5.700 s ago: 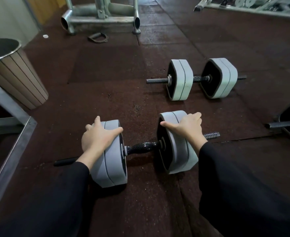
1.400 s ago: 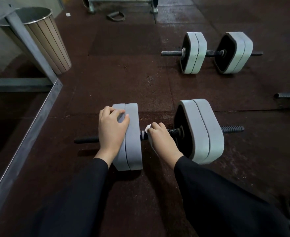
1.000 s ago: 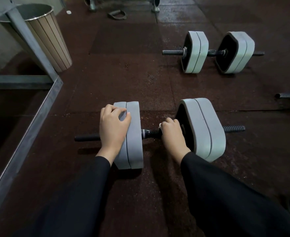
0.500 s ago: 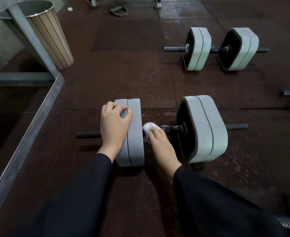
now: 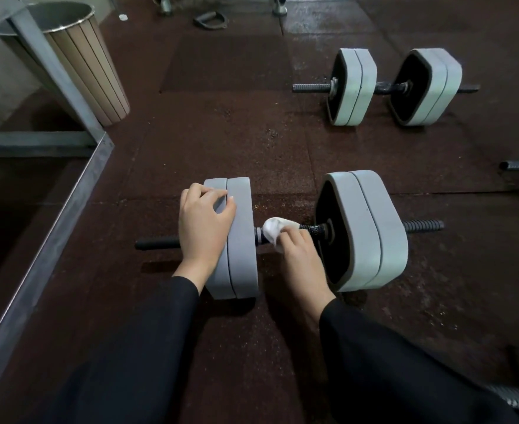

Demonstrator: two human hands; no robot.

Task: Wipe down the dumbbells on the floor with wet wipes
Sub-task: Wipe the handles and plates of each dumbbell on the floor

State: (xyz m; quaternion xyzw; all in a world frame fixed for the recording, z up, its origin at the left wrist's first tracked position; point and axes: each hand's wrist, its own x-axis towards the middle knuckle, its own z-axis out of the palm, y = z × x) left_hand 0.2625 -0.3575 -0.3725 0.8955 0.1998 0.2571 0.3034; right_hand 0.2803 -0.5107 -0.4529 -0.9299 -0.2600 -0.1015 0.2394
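Left hand (image 5: 204, 223): curled over the top of the near dumbbell's (image 5: 365, 231) left plate pair, gripping it.
Right hand (image 5: 301, 252): closed on a white wet wipe (image 5: 272, 229), pressed to the handle (image 5: 311, 229) just right of that plate pair.
Key relation: the handle runs left to right beneath both hands; its unwiped stretch lies to the right of the right hand, the nearer one.
Count: two whole dumbbells, the far dumbbell (image 5: 389, 87) well apart at upper right; one wipe; further bar ends at the right edge.
Stage (judged): handle wiping under way.
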